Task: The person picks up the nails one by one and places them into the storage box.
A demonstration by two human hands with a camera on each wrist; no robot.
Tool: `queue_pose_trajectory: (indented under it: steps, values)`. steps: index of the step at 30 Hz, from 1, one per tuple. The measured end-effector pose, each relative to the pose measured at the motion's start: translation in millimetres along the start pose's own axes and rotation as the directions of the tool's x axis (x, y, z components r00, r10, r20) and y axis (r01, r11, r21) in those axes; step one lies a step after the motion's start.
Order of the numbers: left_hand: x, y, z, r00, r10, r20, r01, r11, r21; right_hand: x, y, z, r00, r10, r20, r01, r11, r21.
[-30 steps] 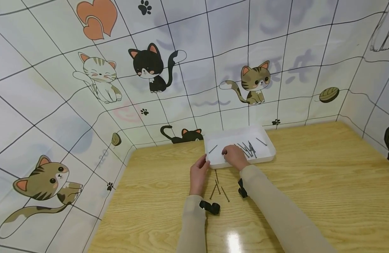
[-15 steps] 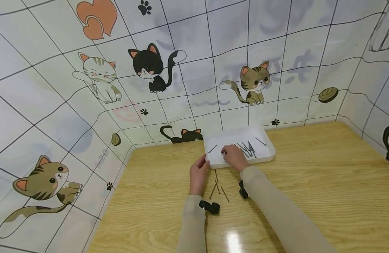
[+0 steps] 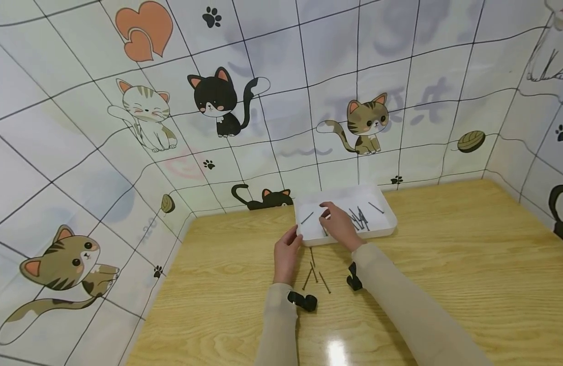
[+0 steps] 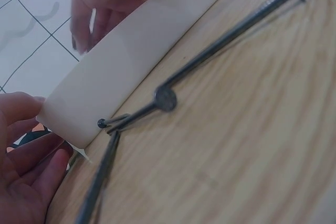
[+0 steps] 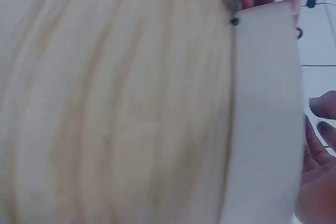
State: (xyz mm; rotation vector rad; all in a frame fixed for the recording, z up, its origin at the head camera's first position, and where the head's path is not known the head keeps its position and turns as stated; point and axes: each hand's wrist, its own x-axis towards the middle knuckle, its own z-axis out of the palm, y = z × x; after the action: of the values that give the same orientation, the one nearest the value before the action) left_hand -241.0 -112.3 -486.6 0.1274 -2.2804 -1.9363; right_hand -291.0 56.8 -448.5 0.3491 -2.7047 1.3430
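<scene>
A shallow white tray (image 3: 345, 201) stands on the table against the wall, with several dark nails (image 3: 360, 218) inside it. My left hand (image 3: 288, 254) holds its front left corner; in the left wrist view the thumb lies at the rim and the fingers bend against the outer side. Over the tray is my right hand (image 3: 339, 223), thumb and index finger parted, with nothing seen between them. One nail (image 3: 324, 231) lies in the tray just below that hand. Another nail (image 3: 307, 217) lies near the tray's left wall. The right palm hides part of the tray floor.
In front of the tray, several nails (image 3: 324, 282) lie loose on the wooden table (image 3: 455, 264). Behind and to both sides rise walls (image 3: 281, 112) covered with a cat-patterned sheet. Black wrist cameras (image 3: 303, 301) sit on both sleeves.
The right hand's thumb and index finger, together before, have come apart and lifted a little. A nail now shows in the tray below them. The left hand keeps its place at the corner.
</scene>
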Motion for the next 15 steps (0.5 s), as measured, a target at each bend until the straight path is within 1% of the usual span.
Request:
queue_pose_trajectory:
  steps: [4,7,10,15]
  values:
    - [-0.2,-1.0,-0.8,1.000,-0.009,0.002,0.009,1.000,0.014,-2.8,-11.6,-6.5,1.000,0.006,-0.021,-0.004,0.998,0.064]
    - [0.0,-1.3,-1.1,1.000,-0.010,-0.003,0.010,1.000,0.023,-7.1,-18.6,-10.3,1.000,0.017,-0.008,-0.016,0.993,0.115]
    - [0.5,-1.3,-1.3,1.000,-0.008,-0.003,0.009,1.000,0.025,-15.4,-21.9,-12.1,1.000,0.023,0.003,-0.023,0.981,0.194]
    - [-0.5,-1.3,-0.3,1.000,-0.004,-0.004,0.004,1.000,0.031,-35.4,-22.9,-13.1,0.999,0.041,0.024,-0.047,0.952,0.302]
